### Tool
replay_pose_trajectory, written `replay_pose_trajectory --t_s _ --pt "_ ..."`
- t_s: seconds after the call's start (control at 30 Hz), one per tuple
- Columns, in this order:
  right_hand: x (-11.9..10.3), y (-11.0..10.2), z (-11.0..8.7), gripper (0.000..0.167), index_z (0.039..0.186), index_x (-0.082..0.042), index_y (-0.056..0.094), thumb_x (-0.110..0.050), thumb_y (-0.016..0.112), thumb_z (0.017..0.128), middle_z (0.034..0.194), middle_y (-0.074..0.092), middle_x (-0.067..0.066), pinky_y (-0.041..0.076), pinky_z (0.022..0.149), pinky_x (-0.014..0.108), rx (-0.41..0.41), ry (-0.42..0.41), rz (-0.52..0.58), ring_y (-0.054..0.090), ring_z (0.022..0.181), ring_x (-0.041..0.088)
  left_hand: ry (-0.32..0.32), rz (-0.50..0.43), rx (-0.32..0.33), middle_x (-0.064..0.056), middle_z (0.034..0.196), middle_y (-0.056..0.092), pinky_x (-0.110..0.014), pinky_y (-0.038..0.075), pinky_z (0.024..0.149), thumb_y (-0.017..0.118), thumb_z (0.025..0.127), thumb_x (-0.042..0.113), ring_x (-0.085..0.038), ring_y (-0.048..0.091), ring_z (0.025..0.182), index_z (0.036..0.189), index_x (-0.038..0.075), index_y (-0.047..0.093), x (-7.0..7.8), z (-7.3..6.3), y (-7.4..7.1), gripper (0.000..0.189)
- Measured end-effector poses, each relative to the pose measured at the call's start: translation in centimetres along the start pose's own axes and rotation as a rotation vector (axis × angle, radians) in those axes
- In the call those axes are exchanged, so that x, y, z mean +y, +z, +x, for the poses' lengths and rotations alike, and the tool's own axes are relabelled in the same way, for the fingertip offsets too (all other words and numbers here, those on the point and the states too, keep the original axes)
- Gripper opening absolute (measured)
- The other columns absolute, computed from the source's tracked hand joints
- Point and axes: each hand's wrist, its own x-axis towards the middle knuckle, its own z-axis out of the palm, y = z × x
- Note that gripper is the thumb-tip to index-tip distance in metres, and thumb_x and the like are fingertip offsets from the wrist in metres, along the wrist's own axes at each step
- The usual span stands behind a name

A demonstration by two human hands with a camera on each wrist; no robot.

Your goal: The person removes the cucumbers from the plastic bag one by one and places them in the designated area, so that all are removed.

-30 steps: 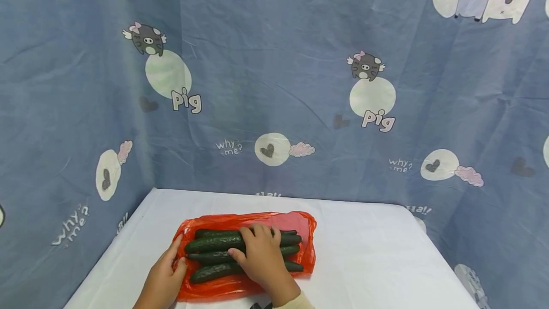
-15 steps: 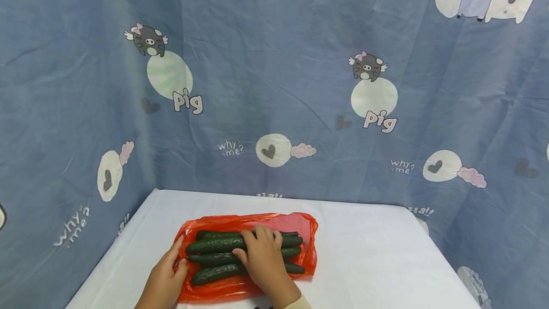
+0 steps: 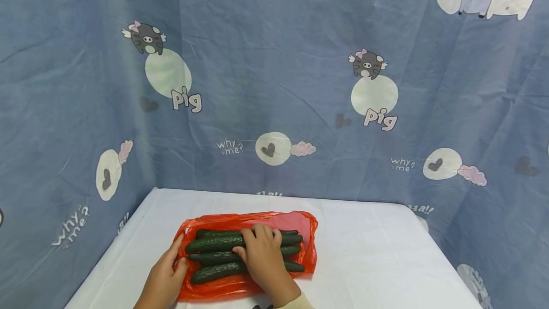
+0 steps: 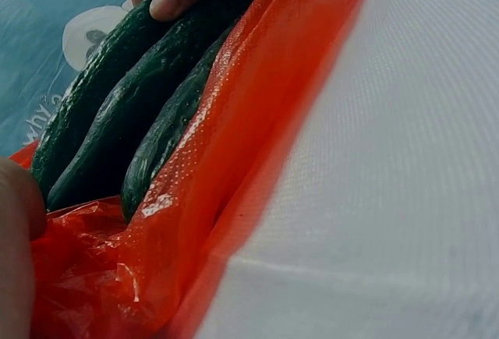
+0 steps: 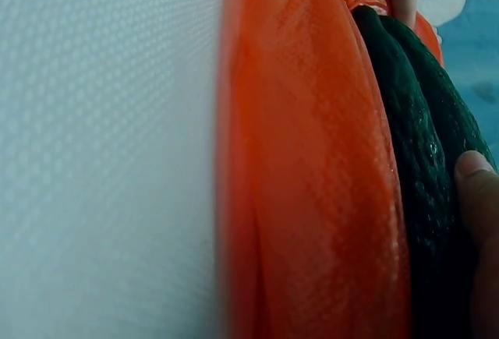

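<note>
1. Blue cartoon-pig cloth (image 3: pixel 274 85) hangs behind and beside a white worktop (image 3: pixel 377 261), where an orange plastic bag (image 3: pixel 300 223) lies flat near the front edge.
2. Four dark green cucumbers (image 3: pixel 214 243) lie side by side on the bag, lengthwise left to right, touching one another.
3. The right hand (image 3: pixel 261 256) lies across the middle of the cucumbers, its grip curled over them with the thumb tucked against one; the left wrist view shows a fingertip pressing on a cucumber.
4. The left hand (image 3: pixel 165 278) rests at the bag's left end, thumb on the plastic; fingers look relaxed and clasp nothing that I can see.
5. Handling, as a judgement: the cucumbers look firm, stiff and fairly weighty, with bumpy skin that should give hold; they roll easily, so mid-length is the steadiest place to take them. The bag is thin, limp and slippery, best taken at its edge.
6. Against the earlier frames almost nothing differs: both hands keep their places and only the camera shifts slightly.
</note>
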Motion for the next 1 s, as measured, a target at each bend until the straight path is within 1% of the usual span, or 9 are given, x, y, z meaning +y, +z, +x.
replay_pose_trajectory --t_s 0.37,0.53,0.67,0.77,1.0 --pt "0.1 -0.1 -0.3 0.047 0.130 -0.025 0.064 -0.059 0.061 0.097 0.114 0.055 -0.004 0.034 0.099 0.052 0.021 -0.012 0.005 0.049 0.107 0.017 -0.021 -0.008 -0.020 -0.029 0.167 0.029 -0.065 0.033 0.118 0.050 0.106 0.015 -0.048 0.031 0.153 0.169 0.009 0.014 0.1 0.1 0.0 0.073" --pt "0.1 -0.4 -0.2 0.048 0.130 -0.024 0.064 -0.059 0.060 0.098 0.116 0.055 -0.002 0.034 0.102 0.055 -0.002 -0.005 0.013 0.049 0.110 0.018 -0.025 -0.008 -0.018 -0.030 0.166 0.030 -0.065 0.034 0.118 0.051 0.106 0.015 -0.048 0.032 0.152 0.169 0.009 0.015 0.1 0.1 -0.1 0.073" --pt "0.2 -0.8 -0.1 0.048 0.131 -0.024 0.063 -0.058 0.059 0.098 0.118 0.056 -0.002 0.034 0.103 0.056 -0.019 0.008 0.018 0.049 0.113 0.019 -0.011 -0.012 -0.011 -0.031 0.166 0.031 -0.065 0.035 0.117 0.051 0.106 0.014 -0.049 0.032 0.152 0.169 0.009 0.015 0.2 0.2 -0.1 0.073" --pt "0.2 -1.1 -0.1 0.048 0.132 -0.024 0.063 -0.058 0.059 0.099 0.119 0.056 -0.002 0.034 0.103 0.056 -0.020 0.009 0.021 0.049 0.113 0.019 -0.002 -0.018 -0.008 -0.031 0.166 0.030 -0.065 0.035 0.117 0.050 0.106 0.013 -0.049 0.032 0.152 0.169 0.009 0.015 0.3 0.1 0.0 0.072" --pt "-0.1 -1.9 -0.3 0.047 0.132 -0.026 0.062 -0.059 0.060 0.098 0.118 0.055 -0.003 0.036 0.099 0.054 -0.001 0.002 0.009 0.049 0.111 0.018 -0.006 -0.012 -0.007 -0.032 0.165 0.030 -0.065 0.035 0.117 0.050 0.105 0.012 -0.050 0.032 0.151 0.169 0.008 0.015 0.4 -0.2 -0.1 0.072"
